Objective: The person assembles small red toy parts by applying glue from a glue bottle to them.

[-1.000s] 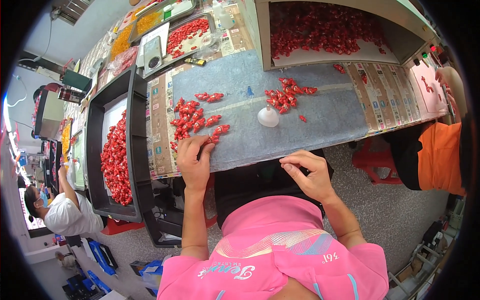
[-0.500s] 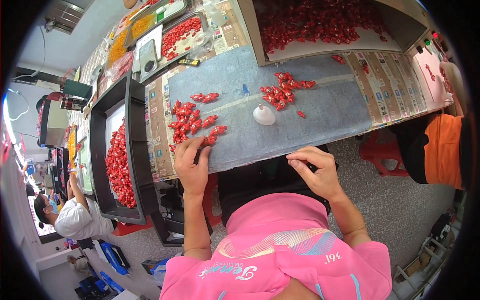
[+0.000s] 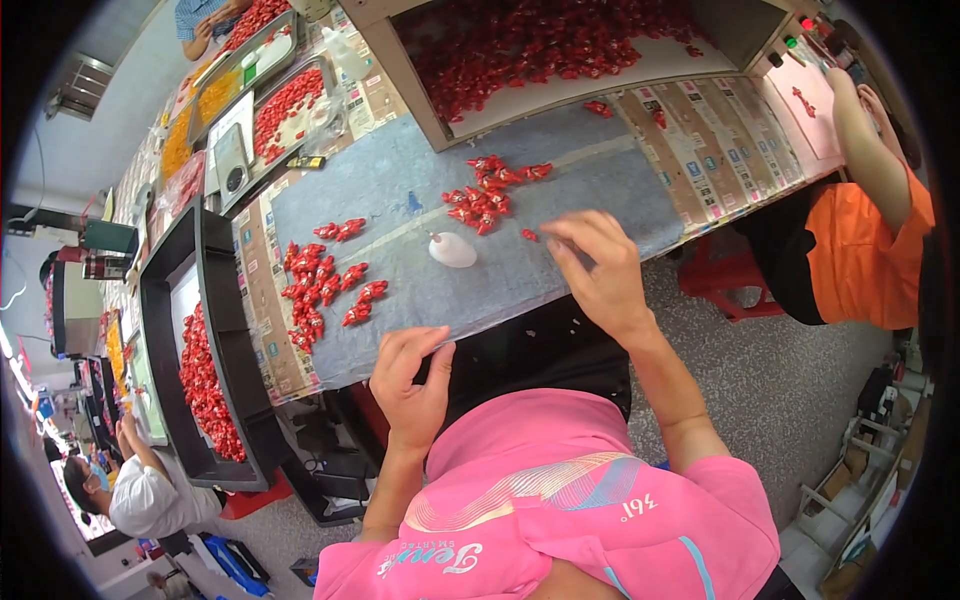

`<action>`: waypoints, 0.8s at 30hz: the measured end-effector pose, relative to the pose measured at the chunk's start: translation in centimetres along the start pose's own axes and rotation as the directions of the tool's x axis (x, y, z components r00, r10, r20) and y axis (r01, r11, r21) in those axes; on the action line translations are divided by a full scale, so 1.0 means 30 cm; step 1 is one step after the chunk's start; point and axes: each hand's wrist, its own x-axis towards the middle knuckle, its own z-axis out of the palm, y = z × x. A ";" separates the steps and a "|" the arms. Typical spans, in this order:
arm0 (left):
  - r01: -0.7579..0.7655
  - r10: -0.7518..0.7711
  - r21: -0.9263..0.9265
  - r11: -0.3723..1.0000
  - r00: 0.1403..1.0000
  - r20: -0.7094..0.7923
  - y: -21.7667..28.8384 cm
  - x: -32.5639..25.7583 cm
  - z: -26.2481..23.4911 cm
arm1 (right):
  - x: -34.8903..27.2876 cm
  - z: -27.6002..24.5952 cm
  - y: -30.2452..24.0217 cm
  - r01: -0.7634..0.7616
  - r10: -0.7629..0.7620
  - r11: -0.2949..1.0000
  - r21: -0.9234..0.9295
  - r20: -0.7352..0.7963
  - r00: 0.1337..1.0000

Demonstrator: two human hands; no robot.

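On the blue-grey mat (image 3: 380,190) lie two groups of small red figure-like pieces: a left group (image 3: 310,280) and a right group (image 3: 485,195). My right hand (image 3: 605,270) is over the mat's near side, fingertips just right of a tiny single red piece (image 3: 529,235). Its thumb and forefinger are apart, with nothing seen between them. By the table's near edge, below the left group, my left hand (image 3: 412,385) has its fingers loosely bent and the thumb apart; no piece shows in it. A white bottle with a thin tip (image 3: 452,250) sits between the groups.
A black crate (image 3: 225,350) of red pieces stands at the left. A wooden box (image 3: 420,120) holding many more is at the back. Trays (image 3: 325,75), a phone (image 3: 233,165) and a small black tube (image 3: 306,162) lie back left. A person in orange (image 3: 870,255) sits at right.
My left hand has come away from the left group to the table edge. My right hand has moved forward over the mat, toward the tiny red piece. The view has shifted.
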 end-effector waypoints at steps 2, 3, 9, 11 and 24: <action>-0.003 0.004 -0.038 0.999 1.000 0.029 0.020 0.002 0.022 | 0.027 0.009 0.026 0.056 -0.059 0.993 -0.106 -0.025 0.998; 0.001 0.002 -0.056 0.998 0.999 0.051 0.030 -0.003 0.024 | 0.040 0.017 0.028 0.065 -0.068 0.993 -0.103 -0.020 0.998; -0.009 0.017 -0.090 0.996 0.996 0.087 0.033 -0.039 0.039 | 0.130 0.088 0.021 0.137 -0.131 0.985 -0.104 0.069 0.989; 0.019 -0.007 -0.116 0.993 0.995 0.100 0.038 -0.045 0.042 | 0.151 0.106 0.020 0.148 -0.132 0.977 -0.155 0.112 0.985; 0.257 -0.225 -0.353 0.899 0.966 0.131 0.038 -0.052 0.029 | 0.041 0.041 -0.152 0.042 -0.082 0.988 0.148 0.271 0.959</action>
